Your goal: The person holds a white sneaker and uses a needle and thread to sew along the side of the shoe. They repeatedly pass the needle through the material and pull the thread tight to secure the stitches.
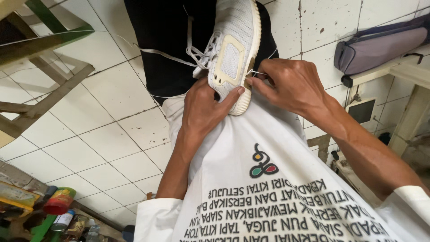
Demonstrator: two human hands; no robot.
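Both hands [251, 96] grip white sneaker [235, 49] between them.

White sneaker [233, 49] sits sole-edge down on the lap, over a white printed shirt [268, 188]. Left hand [204, 110] grips the heel end, thumb pressed on the side panel. Right hand [291, 85] pinches a thin white thread [256, 72] right at the sole [248, 89]. Loose laces [179, 56] trail left. White tiled floor [103, 130] underneath, grey bag [380, 45] off to the right.

red-lidded jar [58, 201], can [62, 220], bottom left
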